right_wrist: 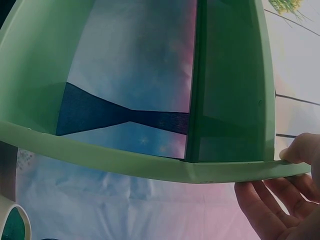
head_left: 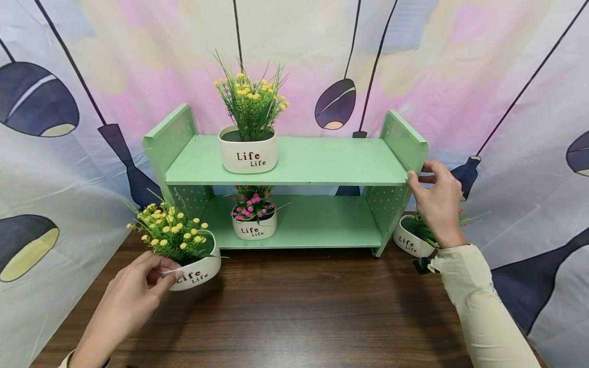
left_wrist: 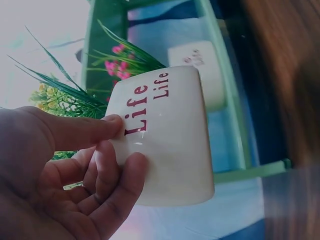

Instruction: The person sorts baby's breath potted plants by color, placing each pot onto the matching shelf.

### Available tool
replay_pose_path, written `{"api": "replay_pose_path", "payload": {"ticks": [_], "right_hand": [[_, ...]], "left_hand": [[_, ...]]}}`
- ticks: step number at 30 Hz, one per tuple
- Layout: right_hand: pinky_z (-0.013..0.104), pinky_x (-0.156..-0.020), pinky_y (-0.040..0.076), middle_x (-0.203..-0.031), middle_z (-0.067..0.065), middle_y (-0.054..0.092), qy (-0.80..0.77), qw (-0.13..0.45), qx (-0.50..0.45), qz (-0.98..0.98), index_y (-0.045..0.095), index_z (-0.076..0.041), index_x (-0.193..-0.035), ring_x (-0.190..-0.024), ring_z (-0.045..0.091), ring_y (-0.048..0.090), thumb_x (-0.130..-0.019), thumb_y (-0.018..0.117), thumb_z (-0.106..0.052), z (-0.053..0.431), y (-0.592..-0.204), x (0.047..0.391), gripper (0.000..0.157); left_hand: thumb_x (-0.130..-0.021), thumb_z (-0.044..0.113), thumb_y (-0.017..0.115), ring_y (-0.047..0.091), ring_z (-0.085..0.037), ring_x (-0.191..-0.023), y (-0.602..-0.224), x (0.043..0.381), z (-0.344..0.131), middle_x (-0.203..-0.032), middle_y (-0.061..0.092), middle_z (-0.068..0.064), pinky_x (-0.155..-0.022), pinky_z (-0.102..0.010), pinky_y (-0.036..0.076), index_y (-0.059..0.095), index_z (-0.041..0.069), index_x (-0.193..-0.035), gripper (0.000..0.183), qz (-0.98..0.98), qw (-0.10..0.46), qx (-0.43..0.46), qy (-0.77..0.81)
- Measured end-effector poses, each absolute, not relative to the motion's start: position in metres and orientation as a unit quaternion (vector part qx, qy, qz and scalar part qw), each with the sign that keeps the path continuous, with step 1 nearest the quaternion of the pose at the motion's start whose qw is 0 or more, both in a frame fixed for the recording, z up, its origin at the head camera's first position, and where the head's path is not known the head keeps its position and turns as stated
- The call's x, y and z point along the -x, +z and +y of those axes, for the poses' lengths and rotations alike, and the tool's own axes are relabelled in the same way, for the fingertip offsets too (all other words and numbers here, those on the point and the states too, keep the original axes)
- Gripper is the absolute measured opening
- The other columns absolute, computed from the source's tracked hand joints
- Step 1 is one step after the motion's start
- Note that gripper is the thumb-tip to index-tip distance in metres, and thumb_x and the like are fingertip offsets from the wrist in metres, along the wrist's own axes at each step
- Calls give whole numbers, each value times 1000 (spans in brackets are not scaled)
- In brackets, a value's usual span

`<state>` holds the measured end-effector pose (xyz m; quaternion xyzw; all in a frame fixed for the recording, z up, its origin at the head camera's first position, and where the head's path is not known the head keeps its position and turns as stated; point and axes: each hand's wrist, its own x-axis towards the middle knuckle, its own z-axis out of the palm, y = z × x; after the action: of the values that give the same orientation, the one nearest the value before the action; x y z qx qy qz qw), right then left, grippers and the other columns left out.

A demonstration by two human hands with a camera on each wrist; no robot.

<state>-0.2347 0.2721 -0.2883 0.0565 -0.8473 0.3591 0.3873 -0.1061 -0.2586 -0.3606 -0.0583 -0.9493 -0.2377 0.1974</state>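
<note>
My left hand [head_left: 126, 294] pinches the near rim of a white oval flowerpot [head_left: 202, 268] marked "Life", with yellow artificial flowers, at the shelf's left front. In the left wrist view, thumb and fingers lie against this pot [left_wrist: 170, 140]. It tilts somewhat; whether its base touches the table cannot be told. My right hand [head_left: 437, 197] holds the right side panel of a two-tier green shelf [head_left: 340, 161]. In the right wrist view, the thumb is on one face of the panel [right_wrist: 225, 171] and the fingers are on the other.
Another pot with yellow flowers [head_left: 248, 156] stands on the upper tier, left of centre. A pot with pink flowers [head_left: 254, 229] sits on the lower tier. Right of the shelf, partly behind my right hand, is another pot [head_left: 409, 243]. A patterned curtain hangs behind the brown wooden table [head_left: 285, 306].
</note>
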Motion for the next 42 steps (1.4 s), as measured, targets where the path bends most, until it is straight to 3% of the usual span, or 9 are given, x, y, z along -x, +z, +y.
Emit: {"api": "replay_pose_path", "payload": {"ticks": [27, 42], "right_hand": [[3, -67, 39, -125, 27, 70, 361, 391, -55, -845, 68, 7, -128, -104, 45, 72, -104, 66, -13, 271, -288, 235, 32], [2, -67, 38, -126, 27, 69, 360, 389, -52, -847, 67, 7, -128, -105, 46, 72, -104, 66, -12, 271, -288, 235, 32]], "left_hand": [[-87, 10, 88, 55, 0, -73, -274, 114, -194, -86, 58, 17, -63, -18, 45, 73, 26, -93, 22, -904, 240, 231, -267], [-96, 14, 80, 60, -2, -79, -215, 123, -148, -92, 63, 12, -67, -29, 48, 76, 25, -98, 12, -899, 191, 272, -285]]}}
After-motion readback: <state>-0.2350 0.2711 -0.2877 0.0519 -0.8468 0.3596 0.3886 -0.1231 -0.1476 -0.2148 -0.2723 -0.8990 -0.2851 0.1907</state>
